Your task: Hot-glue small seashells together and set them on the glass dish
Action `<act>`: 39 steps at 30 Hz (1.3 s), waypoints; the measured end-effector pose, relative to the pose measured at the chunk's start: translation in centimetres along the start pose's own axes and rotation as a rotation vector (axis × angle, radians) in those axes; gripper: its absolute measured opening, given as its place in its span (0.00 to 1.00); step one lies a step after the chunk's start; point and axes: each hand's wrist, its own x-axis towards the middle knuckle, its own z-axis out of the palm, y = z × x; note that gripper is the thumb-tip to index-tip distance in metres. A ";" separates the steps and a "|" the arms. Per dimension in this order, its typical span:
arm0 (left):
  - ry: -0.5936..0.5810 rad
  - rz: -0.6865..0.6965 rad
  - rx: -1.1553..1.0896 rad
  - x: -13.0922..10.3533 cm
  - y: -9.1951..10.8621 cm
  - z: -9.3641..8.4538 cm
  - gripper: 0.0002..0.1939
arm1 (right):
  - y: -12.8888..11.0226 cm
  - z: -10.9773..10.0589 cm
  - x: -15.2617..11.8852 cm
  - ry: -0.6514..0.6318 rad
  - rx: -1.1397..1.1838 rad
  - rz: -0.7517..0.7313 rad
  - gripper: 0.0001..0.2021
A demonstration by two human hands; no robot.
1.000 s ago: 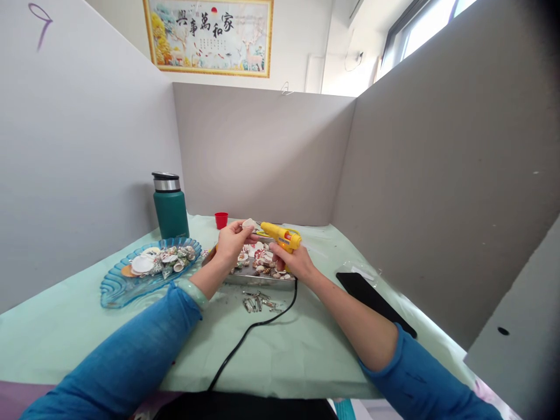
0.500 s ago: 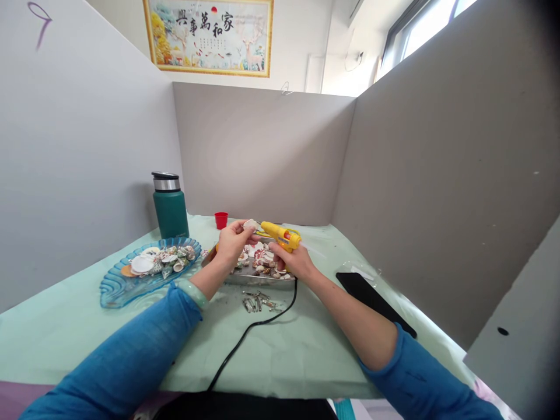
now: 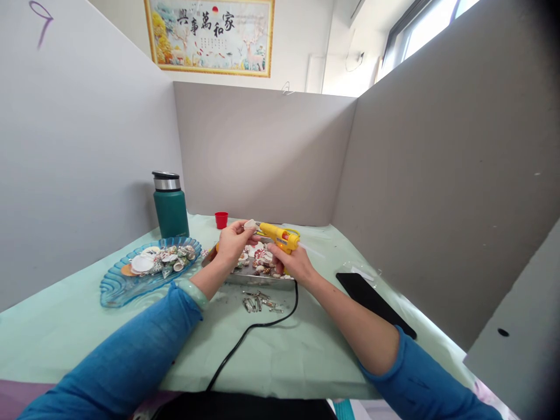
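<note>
Between the thumb and fingers of my left hand [image 3: 233, 240] is a small white seashell [image 3: 250, 225], held up over the metal tray [image 3: 260, 280]. My right hand [image 3: 294, 263] is wrapped round the handle of a yellow hot glue gun [image 3: 280, 234], whose nozzle points left at the shell. Nozzle and shell are very close; whether they touch I cannot tell. Below both hands, the tray holds many loose shells [image 3: 265, 262], partly hidden by my hands. A black cord [image 3: 258, 324] trails from under the gun toward me.
Small silvery metal pieces [image 3: 260, 301] lie before the tray. A blue scalloped dish [image 3: 118, 294] with shells stands left, a green bottle [image 3: 170, 207] behind it. A red cup [image 3: 221, 220] is at the back, a black flat object [image 3: 376, 303] at right. Grey partitions [image 3: 262, 151] enclose the table.
The glue gun has shifted very slightly left and down, its nozzle still at the shell. My left hand and the shell are almost unmoved.
</note>
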 end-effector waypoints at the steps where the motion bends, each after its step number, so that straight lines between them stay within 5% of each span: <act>1: -0.002 0.001 0.001 0.0 0.0 0.0 0.17 | 0.0 0.0 0.0 0.000 -0.009 -0.005 0.22; 39: 0.045 0.021 0.041 0.2 -0.2 0.0 0.11 | -0.5 0.2 -0.3 0.010 -0.049 0.005 0.22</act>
